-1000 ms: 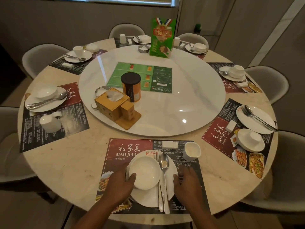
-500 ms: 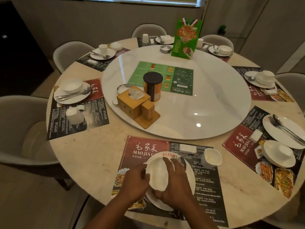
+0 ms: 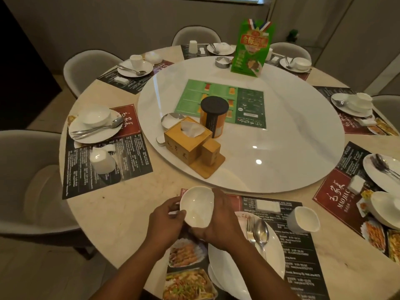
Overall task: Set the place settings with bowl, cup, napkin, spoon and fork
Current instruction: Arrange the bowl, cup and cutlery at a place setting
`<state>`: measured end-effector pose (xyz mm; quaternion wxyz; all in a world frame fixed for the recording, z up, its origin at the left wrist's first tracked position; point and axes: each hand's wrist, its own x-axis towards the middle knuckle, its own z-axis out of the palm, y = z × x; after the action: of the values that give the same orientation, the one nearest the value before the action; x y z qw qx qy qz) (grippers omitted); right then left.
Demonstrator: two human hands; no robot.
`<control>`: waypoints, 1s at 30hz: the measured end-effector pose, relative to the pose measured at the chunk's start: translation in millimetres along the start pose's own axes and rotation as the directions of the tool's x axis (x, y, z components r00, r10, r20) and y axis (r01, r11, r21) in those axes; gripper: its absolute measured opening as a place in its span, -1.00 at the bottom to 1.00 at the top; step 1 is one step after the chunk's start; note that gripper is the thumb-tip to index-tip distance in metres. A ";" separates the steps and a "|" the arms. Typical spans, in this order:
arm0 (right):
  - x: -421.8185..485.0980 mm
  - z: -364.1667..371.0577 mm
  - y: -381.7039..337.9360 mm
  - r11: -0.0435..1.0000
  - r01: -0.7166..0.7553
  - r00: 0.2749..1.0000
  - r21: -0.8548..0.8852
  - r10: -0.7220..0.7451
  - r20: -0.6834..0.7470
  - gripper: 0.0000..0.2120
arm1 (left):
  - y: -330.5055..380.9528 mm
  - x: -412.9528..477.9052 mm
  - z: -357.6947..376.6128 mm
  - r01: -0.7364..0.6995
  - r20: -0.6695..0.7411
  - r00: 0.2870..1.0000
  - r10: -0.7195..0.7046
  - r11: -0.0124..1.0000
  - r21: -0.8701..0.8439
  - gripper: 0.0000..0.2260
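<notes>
A white bowl (image 3: 197, 206) is lifted above the near placemat (image 3: 300, 256), tilted toward me. My left hand (image 3: 165, 224) grips its left rim and my right hand (image 3: 220, 224) cups its right side and underside. Below and to the right lies the white plate (image 3: 238, 273) with a fork (image 3: 250, 229) and a spoon (image 3: 261, 232) side by side on it. A white cup (image 3: 303, 219) stands to the plate's right. A folded white napkin (image 3: 268, 206) lies on the mat behind the plate.
A white turntable (image 3: 281, 135) fills the table's centre, carrying a wooden tissue box (image 3: 187, 140), an orange can (image 3: 214, 115) and a green sign (image 3: 252, 48). Other settings ring the table, with a tipped cup (image 3: 101, 160) at the left. Grey chairs (image 3: 28, 180) surround it.
Both hands took the bowl off the plate and raised it up and to the left. My view has shifted left, so the plate now sits at the lower right.
</notes>
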<state>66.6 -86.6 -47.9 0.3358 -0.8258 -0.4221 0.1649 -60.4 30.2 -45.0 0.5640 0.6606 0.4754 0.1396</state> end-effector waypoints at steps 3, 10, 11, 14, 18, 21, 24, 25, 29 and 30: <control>10.1 10.9 1.6 0.998 -0.051 0.999 -0.024 0.051 0.013 0.04 | -5.9 14.8 -3.7 0.006 0.020 1.000 -0.006 1.000 0.018 -0.67; 17.6 24.6 0.6 0.995 -0.095 0.995 -0.010 0.095 -0.007 0.08 | -16.5 33.7 -10.5 0.018 0.065 0.998 -0.018 1.000 0.004 -0.68; 18.2 25.4 0.4 0.995 -0.098 0.995 -0.013 0.098 -0.009 0.09 | -16.9 34.9 -10.9 0.010 0.071 0.997 -0.011 1.000 0.004 -0.67; 20.0 25.4 0.3 0.993 -0.108 0.994 -0.041 0.108 -0.004 0.13 | -18.6 39.1 -11.5 -0.012 0.086 0.996 0.010 1.000 0.018 -0.65; 18.6 23.5 0.9 0.994 -0.091 0.996 -0.060 0.092 0.007 0.14 | -20.6 40.9 -10.3 -0.027 0.093 0.995 0.023 0.999 0.042 -0.67; 14.7 14.7 -1.1 0.994 -0.082 0.996 -0.066 0.084 0.033 0.14 | -21.0 39.0 -9.0 -0.060 0.083 0.995 0.054 0.995 0.082 -0.68; -1.1 -2.6 4.7 0.998 -0.067 0.992 -0.020 0.064 -0.108 -0.24 | -17.2 34.1 -9.9 -0.130 -0.044 0.989 0.139 0.977 0.168 -0.66; -10.2 -10.8 10.1 0.996 -0.084 0.981 -0.026 0.078 -0.178 -0.44 | -14.4 30.5 -10.2 -0.171 -0.097 0.976 0.193 0.964 0.202 -0.67; -58.0 -43.1 42.5 0.922 -0.366 0.892 -0.128 0.308 -0.330 -0.94 | 5.2 0.7 1.7 -0.385 -0.080 0.906 0.416 0.887 0.255 -0.74; -70.3 -48.2 49.4 0.896 -0.427 0.867 -0.124 0.366 -0.339 -0.95 | 9.1 -9.2 8.9 -0.431 -0.033 0.891 0.452 0.868 0.247 -0.74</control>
<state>81.0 -184.1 -48.3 0.2734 -0.9392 -0.1995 0.0581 -54.4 18.4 -36.6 0.4137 0.8065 0.3493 0.2376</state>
